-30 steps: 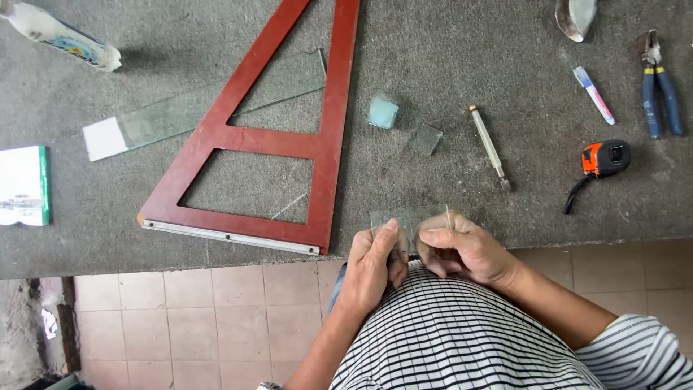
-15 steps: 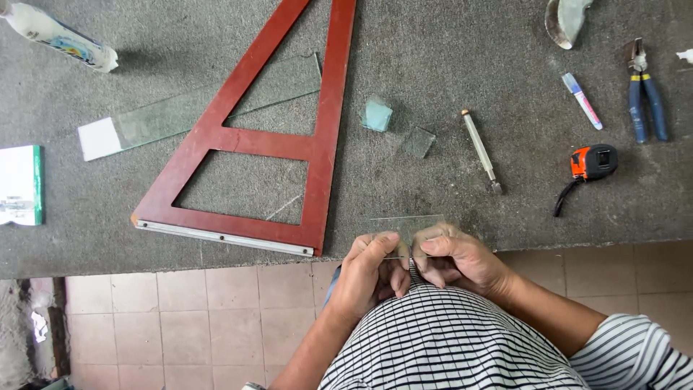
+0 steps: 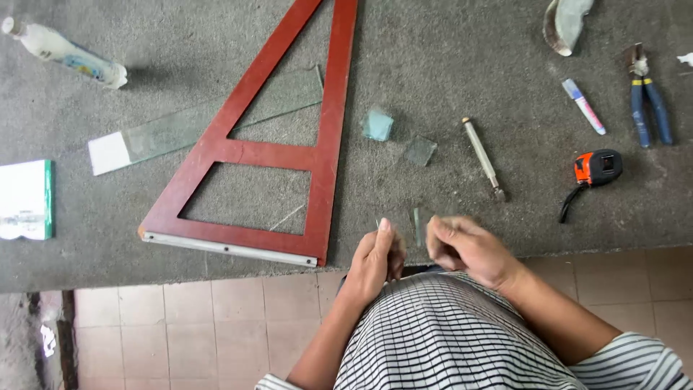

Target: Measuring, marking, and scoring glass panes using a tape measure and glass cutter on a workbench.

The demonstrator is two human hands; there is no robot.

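The left hand (image 3: 375,260) and right hand (image 3: 465,249) each pinch a glass piece (image 3: 417,225) (apparently snapped apart); two small offcuts (image 3: 377,124) lie at twelve o'clock on the worktop (image 3: 447,58).

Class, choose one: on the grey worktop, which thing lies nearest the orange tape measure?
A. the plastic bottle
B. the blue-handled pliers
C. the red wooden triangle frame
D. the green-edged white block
B: the blue-handled pliers lie just above and right of the orange tape measure; the other three sit far off to the left.
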